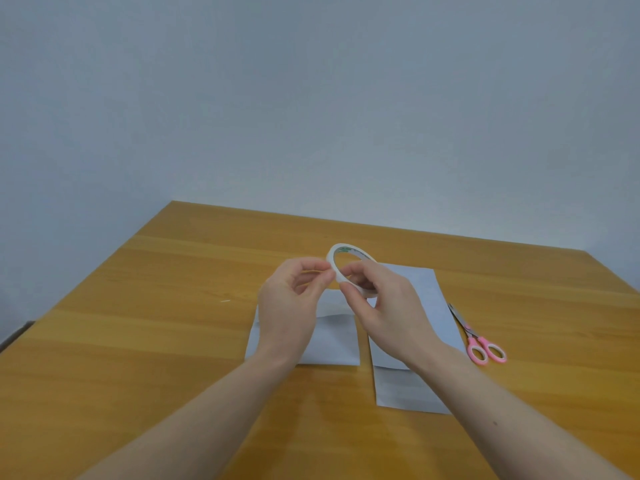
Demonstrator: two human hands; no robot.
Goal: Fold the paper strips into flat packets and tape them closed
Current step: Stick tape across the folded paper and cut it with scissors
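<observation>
I see both hands over the papers (433, 306): right hand (388, 310) fingers hold the tape (349, 268), left hand (291, 303) fingers pinch its edge. Scissors (479, 337) lie right on the surface (138, 341).

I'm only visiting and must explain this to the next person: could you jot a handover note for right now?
Right hand: holds the tape roll above the table.
Left hand: fingertips pinch at the roll's edge, apparently after the tape end.
Left paper: folded, lying flat, no tape visible.
Right paper strip: longer, lying flat beside it.
Scissors: on the table, right of the strip.
Left to do: pull and cut tape, seal the folded paper, then fold and tape the strip.
</observation>
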